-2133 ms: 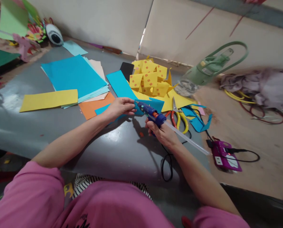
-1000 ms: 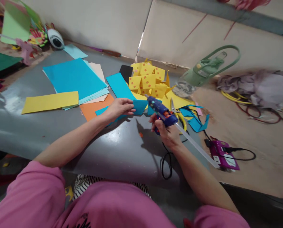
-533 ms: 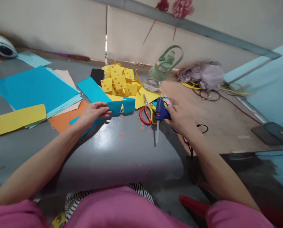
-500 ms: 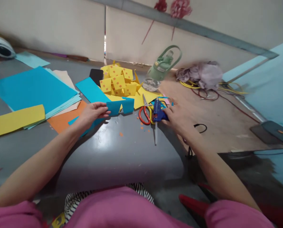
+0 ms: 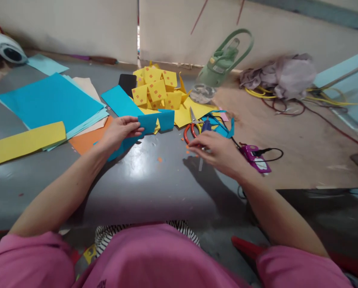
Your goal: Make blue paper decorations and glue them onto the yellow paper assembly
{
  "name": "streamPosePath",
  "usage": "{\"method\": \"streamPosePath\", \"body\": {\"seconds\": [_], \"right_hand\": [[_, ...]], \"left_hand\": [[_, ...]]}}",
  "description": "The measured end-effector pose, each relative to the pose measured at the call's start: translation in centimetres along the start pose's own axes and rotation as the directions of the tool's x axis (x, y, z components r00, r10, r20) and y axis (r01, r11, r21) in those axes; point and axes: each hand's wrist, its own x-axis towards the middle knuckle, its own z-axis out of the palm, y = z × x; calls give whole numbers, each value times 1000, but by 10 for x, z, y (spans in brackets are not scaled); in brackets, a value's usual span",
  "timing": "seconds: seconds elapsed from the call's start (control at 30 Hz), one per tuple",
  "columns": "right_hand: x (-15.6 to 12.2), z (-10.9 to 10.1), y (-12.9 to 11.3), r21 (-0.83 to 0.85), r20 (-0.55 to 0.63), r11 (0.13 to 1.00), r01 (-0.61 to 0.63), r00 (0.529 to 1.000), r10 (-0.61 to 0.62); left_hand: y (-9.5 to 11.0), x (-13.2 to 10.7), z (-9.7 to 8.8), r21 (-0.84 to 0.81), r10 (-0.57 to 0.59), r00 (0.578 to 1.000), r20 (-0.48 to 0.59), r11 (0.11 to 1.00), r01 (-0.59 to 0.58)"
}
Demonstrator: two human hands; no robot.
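Observation:
My left hand pinches a folded blue paper piece at its left end, just above the grey mat. My right hand hovers low over the mat with loosely stretched fingers and nothing in them. Just behind and partly under it lies a blue glue gun, its clear glue stick poking out below my fingers. Red and yellow handled scissors lie right beside the gun.
Yellow folded pieces with orange squares are piled behind the blue piece. Blue sheets, a yellow strip and an orange sheet lie left. A green jug, a purple plug block, cables and a cloth sit right.
My right hand swung the glue gun away from the blue piece, laid it down beside the scissors and let go. My left hand kept hold of the blue piece. My view shifted right.

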Motion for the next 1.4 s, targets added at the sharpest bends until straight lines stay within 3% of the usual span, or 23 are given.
{"method": "streamPosePath", "body": {"seconds": [0.1, 0.23, 0.47, 0.63, 0.77, 0.93, 1.13, 1.4], "right_hand": [[16, 30, -32, 177, 149, 983, 43, 986, -70], [26, 56, -47, 261, 227, 964, -47, 974, -14], [37, 53, -50, 219, 388, 941, -257, 908, 157], [41, 50, -53, 209, 444, 934, -290, 879, 174], [43, 46, -53, 318, 370, 901, -294, 914, 168], [77, 47, -53, 512, 96, 821, -253, 967, 238], [124, 65, -50, 525, -112, 824, -211, 943, 313], [127, 76, -51, 458, -167, 861, -221, 930, 327]], "left_hand": [[1, 0, 1, 15, -4, 1000, -7, 1000, 4], [1, 0, 3, 14, 7, 1000, 5, 1000, -7], [3, -1, 3, -1, -3, 1000, 22, 1000, 3], [3, -1, 5, -7, -22, 999, 23, 1000, 23], [2, -1, 6, -5, -18, 999, 38, 1000, 18], [-1, 0, 7, -25, -35, 999, 36, 999, 36], [-6, 2, 8, -81, -10, 998, 58, 997, 15], [-2, -1, 11, -102, -29, 993, 112, 994, 41]]}}
